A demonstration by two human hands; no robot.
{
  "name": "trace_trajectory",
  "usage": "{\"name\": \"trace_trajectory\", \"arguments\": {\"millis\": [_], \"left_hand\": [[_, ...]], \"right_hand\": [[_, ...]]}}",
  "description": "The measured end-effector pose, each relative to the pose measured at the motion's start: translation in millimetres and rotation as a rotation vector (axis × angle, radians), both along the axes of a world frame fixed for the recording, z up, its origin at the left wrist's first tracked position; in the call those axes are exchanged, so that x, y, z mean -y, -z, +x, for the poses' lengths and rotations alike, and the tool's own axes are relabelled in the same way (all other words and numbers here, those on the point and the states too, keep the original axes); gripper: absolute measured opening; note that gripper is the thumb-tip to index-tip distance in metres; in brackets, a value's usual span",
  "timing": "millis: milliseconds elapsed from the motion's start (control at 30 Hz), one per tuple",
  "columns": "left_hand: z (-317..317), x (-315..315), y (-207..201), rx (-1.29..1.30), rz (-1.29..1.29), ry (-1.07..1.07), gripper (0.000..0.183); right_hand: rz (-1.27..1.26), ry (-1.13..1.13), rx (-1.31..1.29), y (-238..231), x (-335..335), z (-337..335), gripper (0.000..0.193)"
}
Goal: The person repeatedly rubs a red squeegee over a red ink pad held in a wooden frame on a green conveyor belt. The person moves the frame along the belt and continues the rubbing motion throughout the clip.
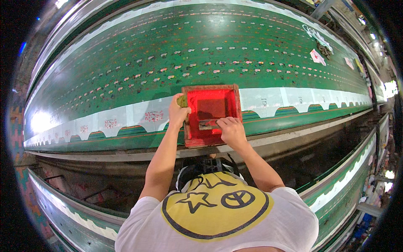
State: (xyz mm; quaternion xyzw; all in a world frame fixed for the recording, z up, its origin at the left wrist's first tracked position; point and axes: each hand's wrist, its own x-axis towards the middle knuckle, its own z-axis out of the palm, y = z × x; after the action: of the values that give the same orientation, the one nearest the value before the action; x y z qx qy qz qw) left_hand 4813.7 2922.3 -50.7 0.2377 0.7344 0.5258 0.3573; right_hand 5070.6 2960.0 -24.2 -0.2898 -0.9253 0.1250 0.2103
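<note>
A wooden screen-printing frame [210, 88], its inside smeared bright red, lies across the near edge of the long green table. My left hand [178, 114] grips the frame's left side, with a green pad [181, 101] by its fingers. Inside the frame, a flat squeegee [208, 124] runs crosswise over the mesh. Closed fingers of my right hand [232, 131] hold its right end. White cut fabric pieces [289, 95] line the near edge; those left of the frame bear red prints [110, 123], while those to the right show only dark outlines. The frame hides the piece beneath it.
Rows of small coloured marks dot the green table [159, 42]. Crumpled cloth [319, 38] and a pink-printed scrap [317, 57] lie at the far right. A rail [285, 136] runs along the near edge, and another long table [79, 210] stands behind me.
</note>
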Motion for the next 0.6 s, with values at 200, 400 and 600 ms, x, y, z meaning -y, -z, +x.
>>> {"name": "trace_trajectory", "arguments": {"millis": [200, 400, 600], "left_hand": [[-6, 0, 12, -0.031, -0.058, 0.021, 0.075], [-5, 0, 3, 0.019, -0.099, 0.052, 0.076], [-3, 0, -6, -0.111, -0.157, 0.06, 0.076]], "right_hand": [[-0.02, -0.017, -0.011, 3, 4, 3, 0.023], [-0.027, -0.004, -0.059, 4, 5, 6, 0.023], [-0.036, -0.018, -0.035, -4, 3, 9, 0.023]]}}
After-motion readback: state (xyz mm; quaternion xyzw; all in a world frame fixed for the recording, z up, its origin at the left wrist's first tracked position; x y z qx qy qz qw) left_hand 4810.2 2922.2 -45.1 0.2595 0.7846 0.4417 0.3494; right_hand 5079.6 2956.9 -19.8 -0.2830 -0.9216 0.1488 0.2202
